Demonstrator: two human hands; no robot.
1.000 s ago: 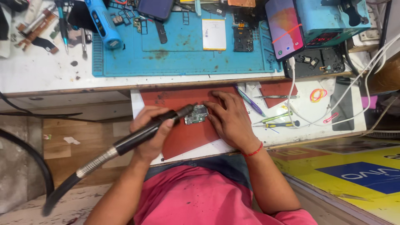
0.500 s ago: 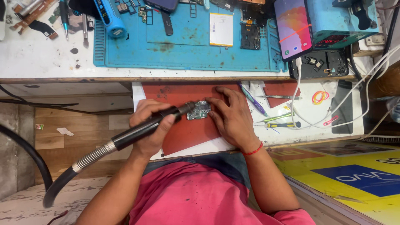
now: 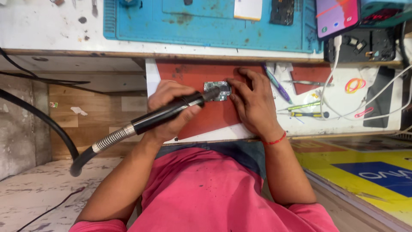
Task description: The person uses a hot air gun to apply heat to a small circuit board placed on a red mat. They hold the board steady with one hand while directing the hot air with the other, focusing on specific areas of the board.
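Note:
A small green circuit board (image 3: pixel 217 89) lies on a red mat (image 3: pixel 201 77) on a pull-out white shelf. My left hand (image 3: pixel 171 109) grips a black hot-air handpiece (image 3: pixel 165 114) with a ribbed metal collar and a black hose; its tip rests over the board. My right hand (image 3: pixel 253 101) lies flat on the mat, its fingertips pressing the board's right edge. A red thread band circles that wrist.
A blue work mat (image 3: pixel 214 25) covers the white bench above, with a phone (image 3: pixel 337 17) showing a pink screen at the right. A purple pen (image 3: pixel 278 83), tweezers (image 3: pixel 307 83), small screwdrivers, rubber bands (image 3: pixel 355 85) and white cables lie right of the red mat.
The view has shifted downward, so the bench sits higher in frame. Both hands keep their places at the board; the handpiece tip stays over it.

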